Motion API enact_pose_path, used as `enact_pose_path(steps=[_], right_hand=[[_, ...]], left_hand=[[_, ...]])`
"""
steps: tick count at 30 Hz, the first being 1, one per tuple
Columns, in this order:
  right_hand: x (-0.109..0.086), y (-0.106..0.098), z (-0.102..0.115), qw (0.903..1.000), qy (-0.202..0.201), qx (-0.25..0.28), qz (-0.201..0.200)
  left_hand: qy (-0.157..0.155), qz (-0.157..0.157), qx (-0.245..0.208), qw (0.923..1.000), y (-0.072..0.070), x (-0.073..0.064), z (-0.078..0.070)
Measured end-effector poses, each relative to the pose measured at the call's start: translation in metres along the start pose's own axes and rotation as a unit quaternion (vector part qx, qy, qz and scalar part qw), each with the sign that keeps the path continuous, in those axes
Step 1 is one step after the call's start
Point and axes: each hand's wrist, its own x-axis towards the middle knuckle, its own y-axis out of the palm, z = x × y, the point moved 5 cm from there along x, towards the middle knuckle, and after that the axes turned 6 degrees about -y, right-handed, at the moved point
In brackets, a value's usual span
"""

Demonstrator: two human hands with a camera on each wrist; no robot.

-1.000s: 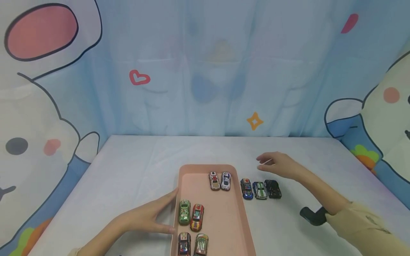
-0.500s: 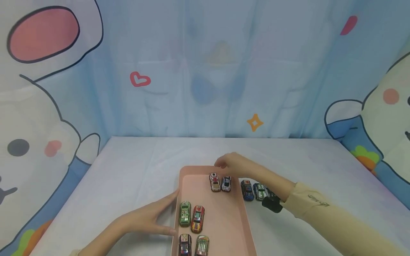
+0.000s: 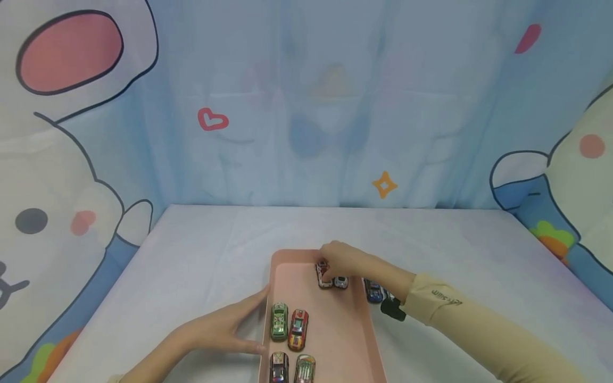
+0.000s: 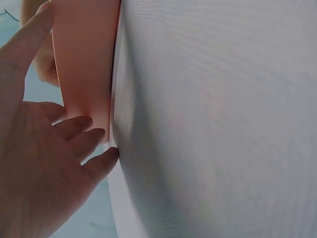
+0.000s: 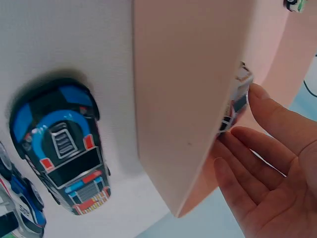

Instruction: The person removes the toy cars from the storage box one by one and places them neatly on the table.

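Observation:
A pink tray lies on the white table. My right hand reaches over its far right corner and pinches a white-and-red toy car between thumb and fingers. Right beside that car sits a white toy car, partly covered by the hand. In the right wrist view, the thumb and fingertips meet a pale car behind the tray wall. My left hand is at the tray's left side, thumb and fingers spread along the wall. Green and red-yellow toy cars stand inside nearby.
Toward the tray's near end are a dark toy car and a green-silver one. Outside, along the right wall, stands a blue-and-black toy car, with another car beside it. A printed curtain hangs behind the table.
My right hand has swung left from above the cars outside the tray, then lowered onto the white-and-red car. The left hand keeps its place at the tray's side.

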Motion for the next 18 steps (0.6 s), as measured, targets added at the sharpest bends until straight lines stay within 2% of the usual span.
enact_pose_path(steps=[5, 14, 18], right_hand=[[-0.0012, 0.0000, -0.0020, 1.0000, -0.006, -0.002, -0.005], [-0.0015, 0.0045, -0.0039, 0.9996, -0.002, 0.019, 0.019], [-0.0015, 0.0053, -0.0032, 0.9996, 0.004, 0.026, 0.010]], left_hand=[[0.000, 0.004, -0.001, 1.0000, -0.0015, -0.0001, -0.0018], [-0.005, 0.006, -0.007, 0.9999, -0.0010, 0.0001, -0.0016], [-0.008, 0.008, -0.010, 0.9999, 0.0011, 0.0007, -0.0002]])
